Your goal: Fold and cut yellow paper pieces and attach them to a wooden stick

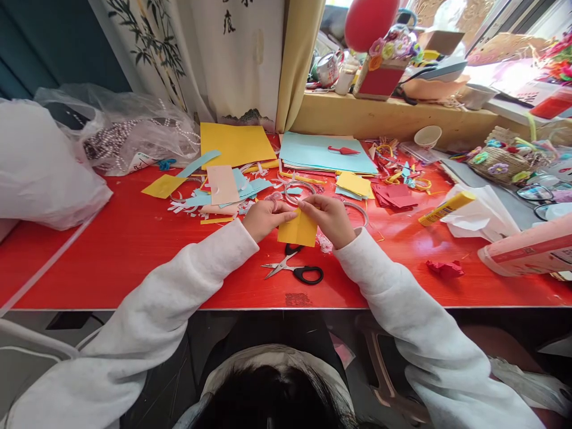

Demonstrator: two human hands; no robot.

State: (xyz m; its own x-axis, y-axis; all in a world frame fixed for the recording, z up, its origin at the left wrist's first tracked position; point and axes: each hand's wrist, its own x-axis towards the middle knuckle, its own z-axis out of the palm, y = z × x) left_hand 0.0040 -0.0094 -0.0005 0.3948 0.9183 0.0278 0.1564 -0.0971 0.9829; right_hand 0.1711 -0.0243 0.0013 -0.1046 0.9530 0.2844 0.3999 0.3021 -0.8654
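We hold a small yellow paper square [298,229] between our two hands, a little above the red counter [134,238] and close to its near edge. Our left hand [267,218] pinches the upper left corner between thumb and fingers, and our right hand [329,219] pinches the upper right part in the same way, so the sheet hangs down flat between them. It seems we keep it raised like this so that both sides stay free and the edge can be lined up.

Just under the paper lie the scissors [292,268], with the black handles toward us and the blades pointing left; they are near enough to take quickly, but they do not touch the paper.

Behind our hands the counter is crowded: paper scraps [223,196] in blue, pink and white, a large yellow sheet [235,144], a light blue sheet [324,154] and red pieces [395,195]. A glue stick [445,208] rests to the right, well apart, and a crumpled red scrap [445,268] is nearer the edge.

The most open room is on the left, between our left sleeve and the white plastic bag [40,167]. To the right, free space is narrower.
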